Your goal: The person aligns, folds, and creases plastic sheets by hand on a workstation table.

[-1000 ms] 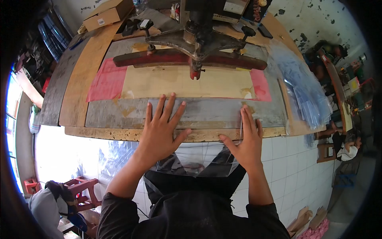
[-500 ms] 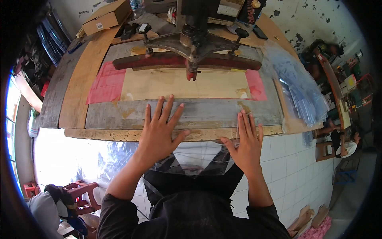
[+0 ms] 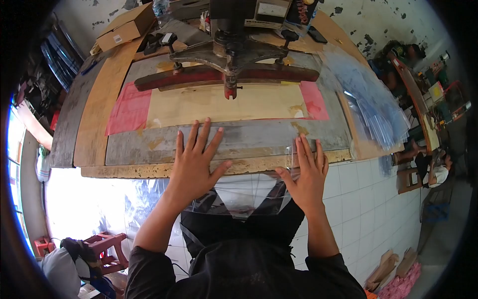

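A cardboard box (image 3: 122, 31) is placed at far left. The left hand (image 3: 193, 157) is spread flat on a clear sheet (image 3: 249, 195), draped over the near edge of the worktop (image 3: 97, 114). A red bar (image 3: 199, 78) is positioned farther back. The right hand (image 3: 306, 172) is laid flat at the sheet's right edge. Plastic sheets (image 3: 373, 112) are piled at right.

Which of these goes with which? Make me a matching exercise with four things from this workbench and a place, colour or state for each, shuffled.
Things:
1. Left hand
2. Clear sheet
3. Plastic pile
4. Long bar

Descriptions:
A. Partly dark red
B. On the right side of the bench
C. Palm down, fingers spread
D. See-through, hanging past the bench's near edge

Pairs: 1-C, 2-D, 3-B, 4-A
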The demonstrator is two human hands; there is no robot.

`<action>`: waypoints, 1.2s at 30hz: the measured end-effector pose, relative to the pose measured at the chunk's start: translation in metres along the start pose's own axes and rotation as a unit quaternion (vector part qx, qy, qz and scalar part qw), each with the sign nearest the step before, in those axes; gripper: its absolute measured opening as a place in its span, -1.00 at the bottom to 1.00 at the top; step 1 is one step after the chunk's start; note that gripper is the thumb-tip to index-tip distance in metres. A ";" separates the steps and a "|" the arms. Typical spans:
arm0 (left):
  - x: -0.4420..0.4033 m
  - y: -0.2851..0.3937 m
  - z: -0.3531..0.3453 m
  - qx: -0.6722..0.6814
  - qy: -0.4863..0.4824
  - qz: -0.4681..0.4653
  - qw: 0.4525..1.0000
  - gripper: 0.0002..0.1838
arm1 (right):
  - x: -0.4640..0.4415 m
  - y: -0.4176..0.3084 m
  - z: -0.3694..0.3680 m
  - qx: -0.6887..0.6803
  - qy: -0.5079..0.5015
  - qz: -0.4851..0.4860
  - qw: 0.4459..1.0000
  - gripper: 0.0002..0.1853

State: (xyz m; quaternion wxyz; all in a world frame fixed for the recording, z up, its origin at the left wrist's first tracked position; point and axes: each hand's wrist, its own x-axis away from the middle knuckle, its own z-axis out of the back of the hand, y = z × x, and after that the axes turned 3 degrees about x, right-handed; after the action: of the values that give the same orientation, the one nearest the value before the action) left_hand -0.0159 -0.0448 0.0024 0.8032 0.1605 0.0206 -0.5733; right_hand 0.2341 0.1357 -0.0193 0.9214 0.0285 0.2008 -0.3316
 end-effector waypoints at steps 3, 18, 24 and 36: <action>0.001 -0.001 0.000 0.001 0.000 0.004 1.000 -0.18 | -0.005 -0.001 0.004 -0.051 -0.005 -0.030 0.998 -0.01; 0.003 -0.003 -0.004 0.000 0.001 -0.003 1.000 -0.18 | -0.008 0.011 0.004 -0.123 0.005 -0.039 0.992 -0.38; 0.006 0.005 -0.007 0.029 0.032 0.005 0.999 -0.15 | -0.012 0.027 -0.002 -0.123 0.056 -0.066 0.989 -0.38; 0.036 0.041 0.027 0.137 0.088 0.094 0.982 -0.04 | -0.020 0.039 0.047 -0.660 0.045 -0.131 0.738 -0.79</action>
State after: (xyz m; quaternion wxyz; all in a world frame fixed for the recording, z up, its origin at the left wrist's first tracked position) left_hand 0.0302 -0.0733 0.0300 0.8188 0.3202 -0.0022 -0.4766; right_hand 0.2614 0.1693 0.0284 0.6464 -0.5988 0.4123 -0.2315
